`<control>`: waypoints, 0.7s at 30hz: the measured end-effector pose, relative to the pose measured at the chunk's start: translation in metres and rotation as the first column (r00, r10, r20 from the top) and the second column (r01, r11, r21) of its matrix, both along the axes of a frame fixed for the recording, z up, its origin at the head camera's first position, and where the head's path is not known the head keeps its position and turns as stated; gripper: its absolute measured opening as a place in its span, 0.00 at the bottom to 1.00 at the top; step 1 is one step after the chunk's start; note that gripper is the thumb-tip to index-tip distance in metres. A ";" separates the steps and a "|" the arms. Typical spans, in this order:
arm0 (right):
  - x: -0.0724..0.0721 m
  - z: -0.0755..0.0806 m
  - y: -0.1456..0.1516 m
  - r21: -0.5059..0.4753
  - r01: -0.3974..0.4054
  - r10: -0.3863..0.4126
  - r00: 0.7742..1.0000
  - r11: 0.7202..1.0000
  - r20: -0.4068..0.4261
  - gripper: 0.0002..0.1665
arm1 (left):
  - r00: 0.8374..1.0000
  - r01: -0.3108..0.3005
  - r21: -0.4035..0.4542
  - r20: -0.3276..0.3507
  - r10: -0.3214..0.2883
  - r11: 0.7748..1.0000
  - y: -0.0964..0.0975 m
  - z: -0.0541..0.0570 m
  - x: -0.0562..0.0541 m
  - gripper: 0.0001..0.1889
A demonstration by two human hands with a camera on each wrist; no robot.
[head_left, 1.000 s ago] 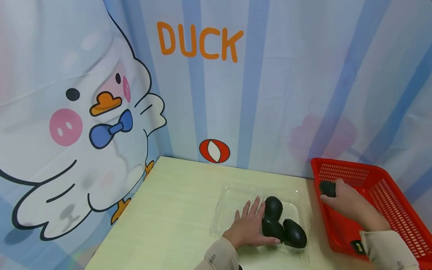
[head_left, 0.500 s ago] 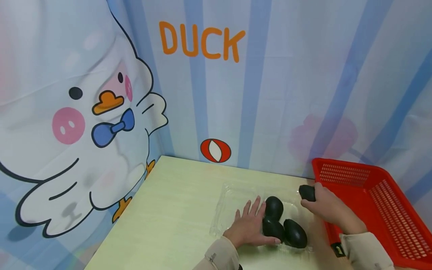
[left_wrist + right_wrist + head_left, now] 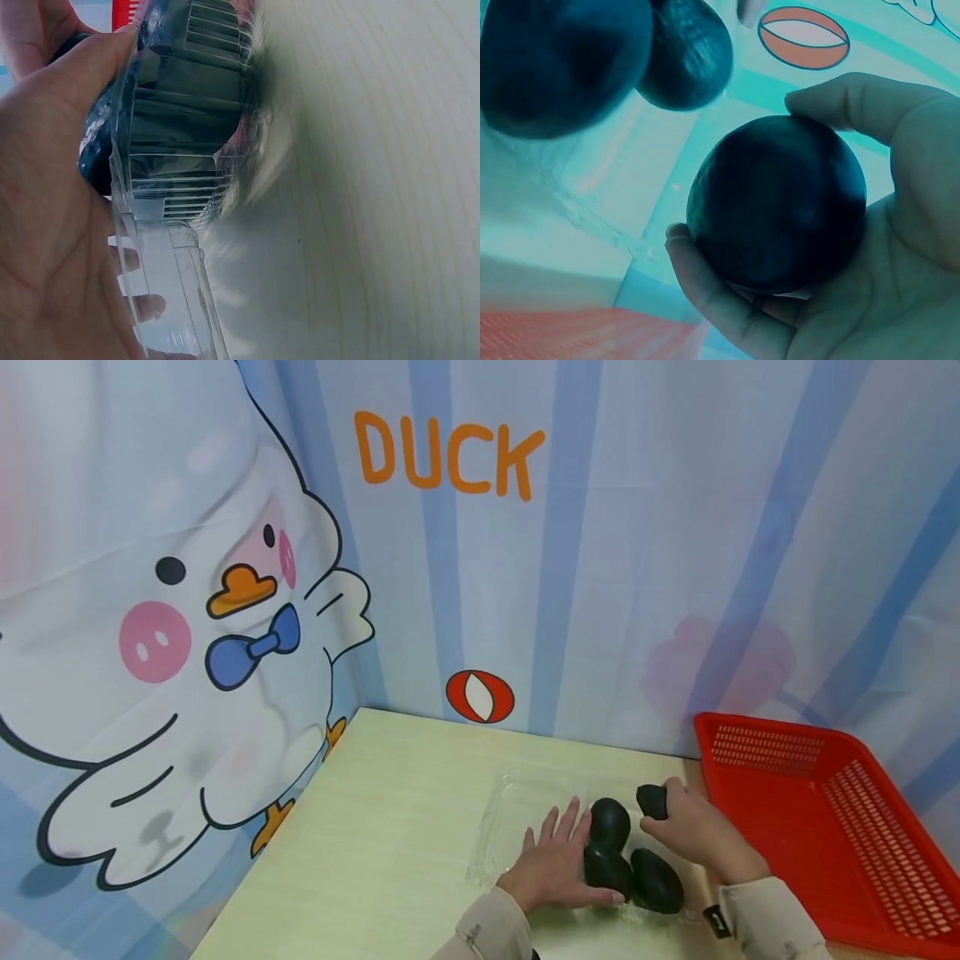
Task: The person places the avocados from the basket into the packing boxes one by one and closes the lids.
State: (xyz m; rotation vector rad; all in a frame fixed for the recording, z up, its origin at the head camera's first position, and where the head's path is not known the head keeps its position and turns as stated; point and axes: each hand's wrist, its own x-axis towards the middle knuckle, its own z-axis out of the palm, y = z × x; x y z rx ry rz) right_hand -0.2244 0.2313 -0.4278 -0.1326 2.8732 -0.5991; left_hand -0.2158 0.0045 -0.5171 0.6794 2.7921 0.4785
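My right hand (image 3: 697, 828) holds a dark avocado (image 3: 651, 802) above the right side of a clear plastic container (image 3: 501, 802). In the right wrist view, thumb and fingers curl round that avocado (image 3: 776, 206). Inside the container lie three more: a back avocado (image 3: 610, 824), a front avocado (image 3: 606, 872) and a right-hand avocado (image 3: 657, 882). My left hand (image 3: 549, 867) lies across the container, fingers spread, its thumb side against the left two. The left wrist view shows the container's ribbed wall (image 3: 180, 187) beside the palm; some fingers show through the plastic.
A red perforated basket (image 3: 780, 722) stands to the right of the container, by the back edge of the pale tabletop (image 3: 375, 818). Behind the table hangs a printed cloth (image 3: 630, 527) with a duck and blue stripes.
My right hand has moved left with the avocado, out from over the red basket to above the container's right part. The left hand and the other avocados have stayed put.
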 end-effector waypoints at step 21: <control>-0.011 -0.028 -0.020 0.108 0.011 -0.010 1.000 0.994 -0.011 0.47 | 1.000 -0.002 -0.028 -0.005 0.002 1.000 -0.001 0.001 0.001 0.61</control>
